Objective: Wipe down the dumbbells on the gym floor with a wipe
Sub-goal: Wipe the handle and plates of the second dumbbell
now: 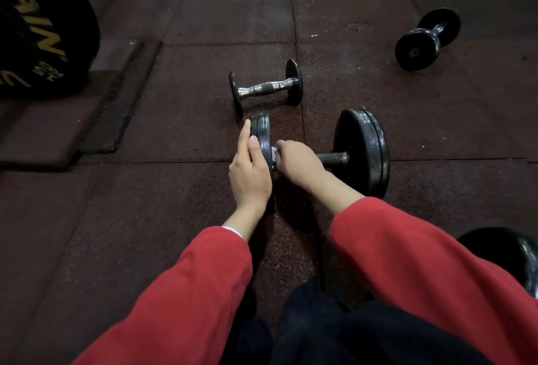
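On the rubber gym floor (180, 233) before us, our left hand (251, 171) grips the near dumbbell (361, 150) by its left plate while our right hand (295, 162) clenches the soft wipe (274, 152) round its handle; heavy, rigid iron, likely to roll.

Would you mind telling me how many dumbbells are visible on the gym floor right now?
3 whole: the near dumbbell under both hands, the chrome-handled dumbbell just beyond, the black dumbbell far right. A dark weight at the right edge may be another.
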Demonstrator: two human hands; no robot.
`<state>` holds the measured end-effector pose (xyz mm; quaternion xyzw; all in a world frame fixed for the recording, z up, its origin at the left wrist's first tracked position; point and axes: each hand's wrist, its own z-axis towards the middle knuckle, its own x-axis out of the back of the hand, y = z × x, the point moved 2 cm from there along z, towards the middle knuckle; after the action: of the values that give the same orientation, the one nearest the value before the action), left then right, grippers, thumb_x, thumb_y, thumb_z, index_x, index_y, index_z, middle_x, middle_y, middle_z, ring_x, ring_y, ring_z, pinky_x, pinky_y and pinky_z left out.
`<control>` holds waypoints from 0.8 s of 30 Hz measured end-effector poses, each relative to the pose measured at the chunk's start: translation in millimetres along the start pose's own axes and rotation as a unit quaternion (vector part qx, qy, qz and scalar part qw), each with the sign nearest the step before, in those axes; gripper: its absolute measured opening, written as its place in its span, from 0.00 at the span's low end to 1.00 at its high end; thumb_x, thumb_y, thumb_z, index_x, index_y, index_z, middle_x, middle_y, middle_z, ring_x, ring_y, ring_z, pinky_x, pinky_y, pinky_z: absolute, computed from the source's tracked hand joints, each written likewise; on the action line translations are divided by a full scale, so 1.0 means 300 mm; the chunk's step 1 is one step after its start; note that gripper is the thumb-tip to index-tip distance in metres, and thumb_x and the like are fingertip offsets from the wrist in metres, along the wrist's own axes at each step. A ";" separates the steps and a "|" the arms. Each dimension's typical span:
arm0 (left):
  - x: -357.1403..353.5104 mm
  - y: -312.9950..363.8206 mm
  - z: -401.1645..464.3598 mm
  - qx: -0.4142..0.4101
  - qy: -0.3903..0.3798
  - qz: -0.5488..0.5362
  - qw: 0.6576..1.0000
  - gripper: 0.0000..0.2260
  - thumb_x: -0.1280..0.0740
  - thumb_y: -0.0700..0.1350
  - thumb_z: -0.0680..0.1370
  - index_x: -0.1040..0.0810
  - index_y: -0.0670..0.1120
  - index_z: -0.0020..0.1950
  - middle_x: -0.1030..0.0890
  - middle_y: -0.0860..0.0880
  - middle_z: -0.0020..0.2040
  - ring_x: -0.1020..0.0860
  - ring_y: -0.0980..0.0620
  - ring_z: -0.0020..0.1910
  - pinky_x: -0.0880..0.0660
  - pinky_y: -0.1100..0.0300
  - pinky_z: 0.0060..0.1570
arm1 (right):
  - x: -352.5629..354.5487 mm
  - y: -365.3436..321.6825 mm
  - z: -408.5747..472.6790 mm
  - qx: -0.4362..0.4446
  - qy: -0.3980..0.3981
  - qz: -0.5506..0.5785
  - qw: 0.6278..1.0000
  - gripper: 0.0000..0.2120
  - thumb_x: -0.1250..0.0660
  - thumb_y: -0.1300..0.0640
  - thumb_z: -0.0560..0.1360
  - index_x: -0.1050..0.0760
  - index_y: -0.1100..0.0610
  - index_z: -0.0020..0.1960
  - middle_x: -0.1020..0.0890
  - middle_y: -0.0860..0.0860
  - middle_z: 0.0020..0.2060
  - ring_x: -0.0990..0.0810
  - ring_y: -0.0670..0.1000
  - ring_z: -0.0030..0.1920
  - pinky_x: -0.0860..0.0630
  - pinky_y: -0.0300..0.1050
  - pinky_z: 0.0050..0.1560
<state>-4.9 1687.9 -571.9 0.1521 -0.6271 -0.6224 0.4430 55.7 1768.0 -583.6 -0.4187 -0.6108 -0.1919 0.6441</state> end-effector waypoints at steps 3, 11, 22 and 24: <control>-0.001 -0.004 0.003 -0.001 0.001 -0.002 1.000 0.23 0.51 0.51 0.77 0.32 0.49 0.71 0.28 0.51 0.69 0.29 0.51 0.66 0.37 0.71 0.55 | -0.007 0.009 0.000 0.015 -0.012 0.016 1.000 0.12 0.45 0.60 0.78 0.27 0.64 0.56 0.22 0.62 0.55 0.25 0.62 0.57 0.32 0.51 0.56; -0.001 -0.012 0.001 0.008 0.001 0.001 1.000 0.17 0.48 0.45 0.82 0.33 0.48 0.71 0.28 0.49 0.69 0.29 0.49 0.67 0.38 0.71 0.55 | -0.104 0.086 -0.154 0.175 0.191 -0.087 0.962 0.10 0.42 0.65 0.74 0.23 0.63 0.51 0.20 0.58 0.47 0.21 0.58 0.48 0.26 0.52 0.60; -0.010 -0.019 0.008 -0.007 0.010 -0.002 1.000 0.21 0.49 0.50 0.79 0.32 0.48 0.70 0.28 0.50 0.69 0.30 0.52 0.67 0.41 0.76 0.53 | -0.066 0.080 -0.150 0.121 0.145 -0.001 0.982 0.12 0.43 0.60 0.71 0.23 0.60 0.48 0.20 0.57 0.47 0.21 0.58 0.48 0.33 0.44 0.56; -0.010 -0.017 0.007 -0.010 0.010 -0.004 1.000 0.20 0.49 0.49 0.79 0.32 0.48 0.70 0.28 0.51 0.69 0.30 0.53 0.66 0.41 0.76 0.53 | -0.040 0.116 -0.142 0.041 0.152 0.051 0.986 0.05 0.37 0.63 0.70 0.24 0.59 0.44 0.21 0.57 0.47 0.23 0.58 0.49 0.29 0.48 0.52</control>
<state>-6.6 1690.4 -577.3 0.1560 -0.6157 -0.6288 0.4486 106.6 1751.8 -601.6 -0.3884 -0.4913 -0.1944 0.7550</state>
